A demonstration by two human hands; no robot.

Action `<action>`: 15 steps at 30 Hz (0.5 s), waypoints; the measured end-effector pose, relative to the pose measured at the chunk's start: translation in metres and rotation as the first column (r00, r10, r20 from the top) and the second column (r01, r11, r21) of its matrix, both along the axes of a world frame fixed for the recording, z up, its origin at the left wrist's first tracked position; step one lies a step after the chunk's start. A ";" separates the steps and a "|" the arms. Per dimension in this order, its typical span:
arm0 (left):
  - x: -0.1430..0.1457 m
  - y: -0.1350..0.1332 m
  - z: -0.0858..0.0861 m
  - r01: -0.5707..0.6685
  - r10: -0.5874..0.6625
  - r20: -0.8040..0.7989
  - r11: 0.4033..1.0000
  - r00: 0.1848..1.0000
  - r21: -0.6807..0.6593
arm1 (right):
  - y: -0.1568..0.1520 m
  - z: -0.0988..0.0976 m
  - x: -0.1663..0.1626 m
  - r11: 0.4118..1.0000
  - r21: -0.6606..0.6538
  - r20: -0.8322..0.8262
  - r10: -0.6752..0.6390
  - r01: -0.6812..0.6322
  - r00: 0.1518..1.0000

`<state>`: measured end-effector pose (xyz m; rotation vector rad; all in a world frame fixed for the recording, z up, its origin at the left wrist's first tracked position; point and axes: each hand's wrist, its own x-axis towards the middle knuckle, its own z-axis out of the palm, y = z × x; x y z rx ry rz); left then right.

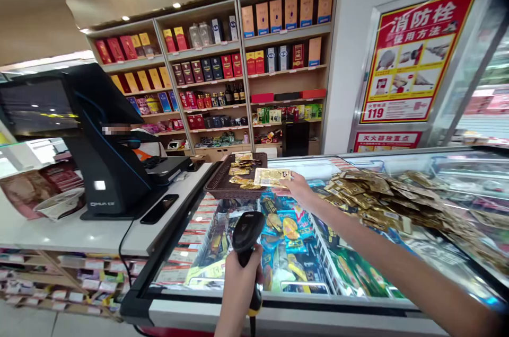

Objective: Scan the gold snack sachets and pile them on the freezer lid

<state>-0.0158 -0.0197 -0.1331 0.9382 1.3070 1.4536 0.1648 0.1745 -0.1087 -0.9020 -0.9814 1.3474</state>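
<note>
My left hand [243, 278] is wrapped round the grip of a black barcode scanner [247, 228], held upright over the near edge of the freezer. Stretched out ahead, my right hand [294, 188] pinches a flat gold snack packet [272, 177] by its right end. That packet hangs over the right front of a brown woven basket [218, 180], in which several similar gold packets [240, 170] lie. To the right, a large heap of gold packets [369, 194] rests on the freezer's glass top.
A glass-topped chest freezer [159, 302] holds colourful packs under its lid. At left, a checkout terminal [107, 167] and a phone [159, 209] stand on the white counter [35, 231]. Behind, shelves [246, 74] carry boxes and bottles. A person sits partly hidden behind the terminal.
</note>
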 end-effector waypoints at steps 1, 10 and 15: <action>0.003 0.002 0.000 0.012 -0.012 -0.003 1.000 1.000 0.008 | -0.011 -0.004 0.006 1.000 -0.002 0.021 0.008 -0.008 1.000; 0.032 0.014 0.000 0.174 -0.173 -0.045 0.985 0.984 0.021 | -0.045 -0.027 0.048 0.990 0.105 0.100 -0.100 0.089 0.990; 0.042 0.012 0.007 0.195 -0.194 -0.036 0.980 0.980 0.037 | -0.035 -0.041 0.054 0.987 0.104 0.110 -0.134 0.122 0.985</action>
